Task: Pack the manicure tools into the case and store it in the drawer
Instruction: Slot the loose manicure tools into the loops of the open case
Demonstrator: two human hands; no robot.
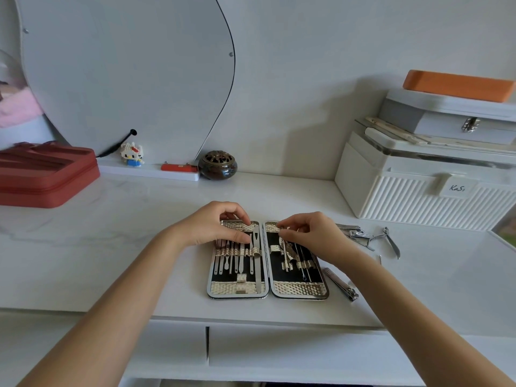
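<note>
The white tabletop (111,247) carried a ribbed white storage box (418,196) at the right and a red zip case (42,177) at the left. The manicure case (268,289) lay open flat at the middle, its 2 halves side by side, tools strapped in with long axes running near to far. The left hand (212,224) rested curled on the left half; whether it held anything could not be told. The right hand (312,233) pinched a thin tool at the right half's far edge. Loose nail clippers (340,283) lay just right, pointing near-right.
</note>
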